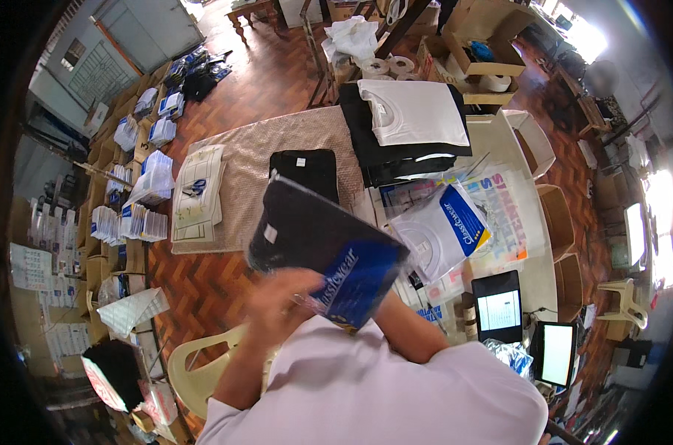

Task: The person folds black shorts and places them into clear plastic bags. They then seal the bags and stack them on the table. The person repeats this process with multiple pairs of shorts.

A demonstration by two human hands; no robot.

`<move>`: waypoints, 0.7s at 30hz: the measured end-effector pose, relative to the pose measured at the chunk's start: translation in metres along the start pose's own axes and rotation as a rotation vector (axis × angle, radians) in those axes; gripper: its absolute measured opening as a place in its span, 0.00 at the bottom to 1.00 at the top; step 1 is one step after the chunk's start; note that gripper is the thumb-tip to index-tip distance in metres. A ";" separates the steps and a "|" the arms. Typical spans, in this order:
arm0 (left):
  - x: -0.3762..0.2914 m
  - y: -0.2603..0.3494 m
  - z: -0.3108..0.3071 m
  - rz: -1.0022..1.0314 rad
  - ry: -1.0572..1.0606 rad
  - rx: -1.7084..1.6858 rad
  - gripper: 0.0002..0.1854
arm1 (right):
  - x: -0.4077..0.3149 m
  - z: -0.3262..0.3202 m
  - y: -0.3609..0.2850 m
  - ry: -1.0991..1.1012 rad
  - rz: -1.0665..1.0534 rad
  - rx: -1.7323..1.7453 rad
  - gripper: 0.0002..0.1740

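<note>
A black folded shirt in a clear plastic bag with a blue printed panel (320,239) is held up, tilted, before my chest. My left hand (283,292), blurred, is at the bag's lower edge; whether its fingers grip it is unclear. My right hand is hidden behind the bag, with only the forearm (411,328) showing. Beyond the bag lies a black folded garment (308,167) on the bubble-wrap-covered table (247,144). A white bagged shirt (425,239) lies to the right. A white folded shirt (420,111) tops a stack of black garments (350,119).
Scissors (195,188) rest on pattern sheets (203,167) at the table's left. Tape rolls (401,65) and open cardboard boxes (475,33) stand beyond the stack. A tablet (497,306) is at right, a plastic chair (197,361) at lower left, and bagged goods (150,178) line the left.
</note>
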State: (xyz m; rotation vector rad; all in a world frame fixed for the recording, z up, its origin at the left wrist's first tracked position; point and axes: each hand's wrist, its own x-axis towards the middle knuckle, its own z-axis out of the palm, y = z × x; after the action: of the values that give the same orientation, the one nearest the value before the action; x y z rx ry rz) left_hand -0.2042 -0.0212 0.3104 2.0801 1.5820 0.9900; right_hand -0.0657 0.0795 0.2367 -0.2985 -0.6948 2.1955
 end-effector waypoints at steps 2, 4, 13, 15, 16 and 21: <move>0.002 -0.042 -0.027 -0.507 0.480 -0.127 0.15 | -0.003 -0.019 0.006 0.048 0.054 0.082 0.39; 0.017 -0.122 -0.049 -0.501 0.370 -0.058 0.18 | -0.002 -0.025 0.014 0.090 0.129 0.195 0.38; 0.042 -0.268 0.016 -1.204 -0.301 -1.234 0.25 | 0.008 -0.089 0.030 0.481 0.166 0.498 0.37; 0.048 -0.302 0.027 -1.191 -0.341 -1.268 0.21 | -0.002 -0.093 0.034 0.606 0.112 0.431 0.36; 0.061 -0.301 0.025 -1.214 -0.377 -1.221 0.20 | -0.009 -0.090 0.038 0.682 0.090 0.366 0.36; 0.142 -0.357 0.041 -0.786 -0.800 -0.891 0.16 | 0.003 -0.056 0.091 0.969 0.088 -0.016 0.21</move>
State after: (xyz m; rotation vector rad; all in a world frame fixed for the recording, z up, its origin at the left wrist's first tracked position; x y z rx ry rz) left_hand -0.4052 0.2316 0.0983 0.8920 1.0426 0.3486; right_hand -0.1014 0.0544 0.1388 -1.2965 -0.1465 1.8020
